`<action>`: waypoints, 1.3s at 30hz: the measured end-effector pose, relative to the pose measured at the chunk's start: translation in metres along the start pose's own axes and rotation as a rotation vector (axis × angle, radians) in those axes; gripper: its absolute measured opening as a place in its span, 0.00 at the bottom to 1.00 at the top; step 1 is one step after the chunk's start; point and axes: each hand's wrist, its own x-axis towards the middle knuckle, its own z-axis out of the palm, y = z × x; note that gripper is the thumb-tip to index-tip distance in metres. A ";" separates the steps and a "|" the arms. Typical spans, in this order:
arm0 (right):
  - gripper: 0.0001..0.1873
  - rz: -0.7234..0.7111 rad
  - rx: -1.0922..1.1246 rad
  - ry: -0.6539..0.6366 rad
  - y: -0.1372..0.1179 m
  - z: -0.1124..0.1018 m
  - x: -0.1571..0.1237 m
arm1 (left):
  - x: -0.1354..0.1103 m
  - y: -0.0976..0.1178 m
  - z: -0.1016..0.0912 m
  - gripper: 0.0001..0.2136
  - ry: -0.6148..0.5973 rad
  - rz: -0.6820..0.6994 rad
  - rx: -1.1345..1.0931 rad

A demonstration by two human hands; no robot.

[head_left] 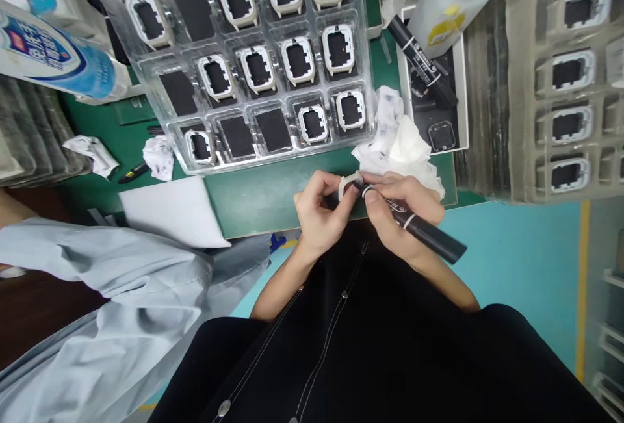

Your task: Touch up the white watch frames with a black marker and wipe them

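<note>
My left hand (324,208) pinches a small white watch-case frame (348,182) near the front edge of the green table. In my right hand (402,212) is a black marker pen (429,234), its tip end against the frame and its back end pointing down to the right. Fingers hide part of the frame and the pen's tip. Just beyond my hands lies a clear plastic tray (263,156) with several similar white frames in its pockets; some pockets show only black lining. Crumpled white tissue (404,150) with dark smudges lies beside my right hand.
A white box (461,130) at right holds another black marker (414,52); a spray bottle (451,4) stands behind. Stacked trays (524,98) rise at far right. At left are a blue-white bottle (53,52), a white cloth (170,212) and a co-worker's grey sleeve (107,260).
</note>
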 end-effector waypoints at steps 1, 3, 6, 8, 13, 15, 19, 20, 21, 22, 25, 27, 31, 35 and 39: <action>0.08 0.012 0.016 -0.001 -0.001 -0.001 0.000 | 0.000 0.000 0.000 0.14 0.000 -0.017 -0.020; 0.07 0.031 0.048 0.017 -0.004 -0.002 -0.001 | 0.001 0.001 -0.001 0.17 0.008 -0.070 -0.072; 0.06 0.066 0.130 0.071 -0.010 0.000 -0.001 | 0.004 0.004 -0.003 0.21 0.023 -0.155 -0.189; 0.06 0.082 0.179 0.073 -0.013 0.002 0.000 | 0.006 0.006 -0.005 0.22 0.009 -0.187 -0.273; 0.10 0.001 0.246 0.004 -0.017 0.004 0.005 | 0.009 0.006 -0.012 0.23 -0.022 -0.245 -0.419; 0.11 0.023 0.234 -0.015 -0.018 0.004 0.005 | 0.009 0.005 -0.015 0.23 -0.028 -0.266 -0.433; 0.12 0.075 0.219 0.002 -0.021 0.005 0.002 | 0.009 0.005 -0.015 0.21 -0.043 -0.271 -0.417; 0.11 0.079 0.224 0.008 -0.022 0.006 0.002 | 0.009 0.005 -0.014 0.21 -0.041 -0.267 -0.409; 0.10 0.085 0.228 0.017 -0.023 0.007 0.001 | 0.008 0.005 -0.013 0.20 -0.034 -0.261 -0.401; 0.09 0.100 0.225 0.033 -0.023 0.008 0.001 | 0.008 0.005 -0.012 0.19 -0.023 -0.250 -0.394; 0.06 0.148 0.197 0.083 -0.023 0.011 0.000 | 0.008 0.005 -0.008 0.17 0.015 -0.214 -0.373; 0.05 0.164 0.193 0.096 -0.022 0.013 -0.001 | 0.009 0.004 -0.006 0.18 0.028 -0.214 -0.353; 0.05 0.178 0.261 0.123 -0.018 0.015 -0.004 | 0.011 0.008 -0.003 0.20 0.031 -0.232 -0.328; 0.06 0.253 0.303 0.134 -0.016 0.014 -0.008 | 0.012 0.014 0.000 0.21 0.031 -0.214 -0.285; 0.07 0.298 0.303 0.163 -0.016 0.012 -0.012 | 0.009 0.013 0.003 0.19 0.029 -0.139 -0.223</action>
